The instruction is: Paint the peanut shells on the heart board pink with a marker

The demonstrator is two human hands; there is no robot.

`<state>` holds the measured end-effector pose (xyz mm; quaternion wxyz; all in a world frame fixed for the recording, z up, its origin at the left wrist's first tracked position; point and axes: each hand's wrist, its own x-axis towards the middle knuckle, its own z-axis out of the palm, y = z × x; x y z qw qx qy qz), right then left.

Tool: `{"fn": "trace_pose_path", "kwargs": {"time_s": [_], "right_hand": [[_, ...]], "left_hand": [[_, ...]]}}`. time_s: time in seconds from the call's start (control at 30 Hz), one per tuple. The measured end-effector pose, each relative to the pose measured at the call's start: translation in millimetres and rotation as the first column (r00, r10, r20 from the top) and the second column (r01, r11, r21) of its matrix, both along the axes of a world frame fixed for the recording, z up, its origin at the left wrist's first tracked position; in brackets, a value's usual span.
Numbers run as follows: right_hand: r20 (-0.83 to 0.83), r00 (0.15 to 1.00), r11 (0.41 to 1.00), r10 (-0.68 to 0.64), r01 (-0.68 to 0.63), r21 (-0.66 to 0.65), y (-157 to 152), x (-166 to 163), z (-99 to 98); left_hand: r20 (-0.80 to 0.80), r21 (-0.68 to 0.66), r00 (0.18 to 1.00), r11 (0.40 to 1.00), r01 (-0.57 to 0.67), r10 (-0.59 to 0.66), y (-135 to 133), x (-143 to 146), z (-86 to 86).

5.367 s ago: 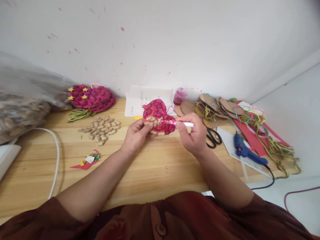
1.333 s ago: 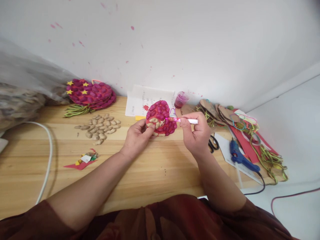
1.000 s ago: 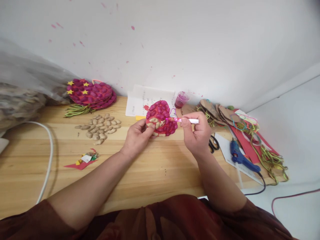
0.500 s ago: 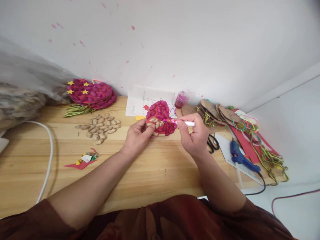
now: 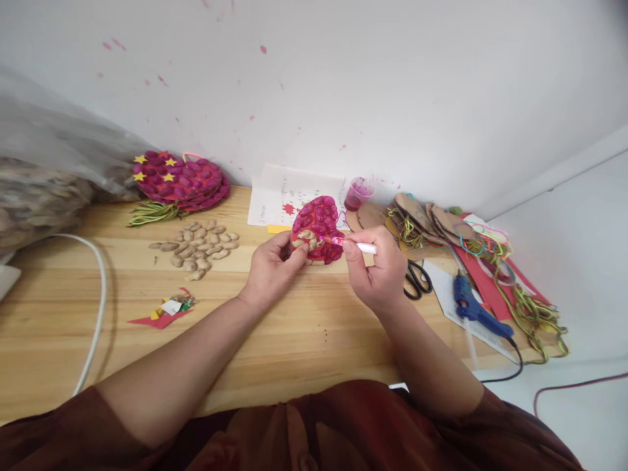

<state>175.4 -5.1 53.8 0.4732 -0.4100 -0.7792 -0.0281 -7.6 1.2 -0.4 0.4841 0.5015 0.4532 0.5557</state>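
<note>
My left hand [image 5: 275, 265] is closed on the left edge of a round red disc [image 5: 318, 222] covered with peanuts, its thumb on the front. Most of these peanuts are painted magenta; a few near the thumb [image 5: 305, 241] are bare tan. Between the fingers of my right hand [image 5: 377, 265] is a white-handled paintbrush [image 5: 366, 248], its magenta-stained tip against the disc beside the bare peanuts. A clear plastic cup of magenta paint [image 5: 358, 194] stands behind the disc. Loose unpainted peanuts [image 5: 196, 245] lie on the table left of my left hand.
Finished-looking magenta discs with yellow stars [image 5: 179, 180] are stacked at the back left, near a plastic bag of peanuts [image 5: 44, 203]. Paper scraps [image 5: 167, 311] lie in front. Black-handled scissors [image 5: 418, 280], a blue glue gun [image 5: 478, 311], cardboard discs [image 5: 417, 216] and green cord [image 5: 532, 314] occupy the right.
The disc has turned slightly in my left hand. The brush has moved a little left relative to the table, its tip still against the peanuts.
</note>
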Motion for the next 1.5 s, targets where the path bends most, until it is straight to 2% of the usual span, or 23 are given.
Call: {"fn": "trace_pose_path", "kwargs": {"time_s": [0.13, 0.33, 0.5, 0.83, 1.5], "right_hand": [[0.051, 0.999, 1.0, 0.005, -0.005, -0.011, 0.0, 0.3, -0.3], [-0.008, 1.0, 1.0, -0.022, 0.022, -0.023, -0.7, -0.5, -0.3], [0.011, 1.0, 1.0, 0.015, -0.015, -0.017, -0.7, -0.3, -0.1], [0.002, 1.0, 1.0, 0.005, -0.005, -0.022, 0.7, 1.8, -0.1], [-0.049, 0.998, 0.999, -0.028, 0.026, -0.039, 2.3, 4.7, -1.5]], "left_hand": [[-0.038, 0.008, 0.999, 1.0, -0.006, 0.006, -1.1, 0.1, 0.9], [-0.056, 0.024, 0.998, 1.0, -0.016, 0.017, -1.1, -0.6, 0.9], [-0.064, 0.019, 0.998, 1.0, -0.017, 0.018, -0.9, -0.8, 0.7], [-0.071, 0.01, 0.997, 1.0, -0.024, 0.025, -0.5, -0.8, -0.5], [-0.01, -0.051, 1.0, 0.999, -0.019, 0.019, 0.3, -1.4, -0.4]]}}
